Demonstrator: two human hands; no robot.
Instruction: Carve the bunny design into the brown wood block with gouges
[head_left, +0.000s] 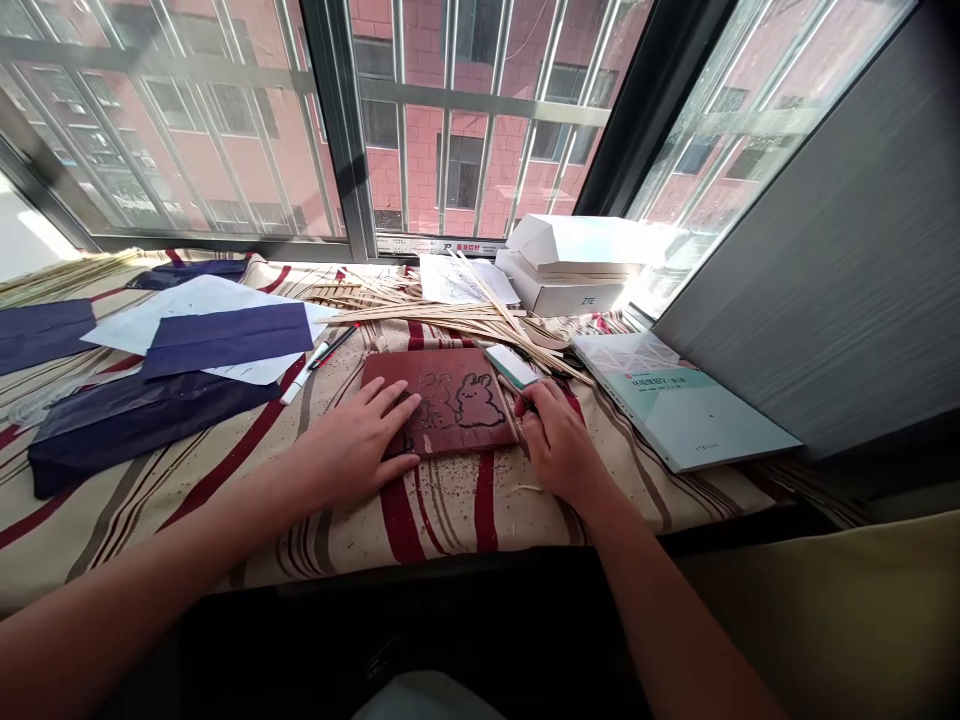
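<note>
The dark red board (457, 390) with rabbit outlines lies mid-table on the striped cloth (465, 500). The left hand (360, 440) lies flat and spread on the board's left part, holding nothing. The right hand (559, 440), at the board's right edge, curls closed around a thin dark tool (528, 405). Work on the outlines seems to be in hand, and any further stroke calls for a steadied board.

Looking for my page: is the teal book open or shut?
Shut: the teal book lies flat with its front cover facing up, no pages showing.

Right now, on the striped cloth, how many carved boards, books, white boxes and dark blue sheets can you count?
carved board: 1
book: 1
white boxes: 2
dark blue sheets: 4
Total: 8
</note>
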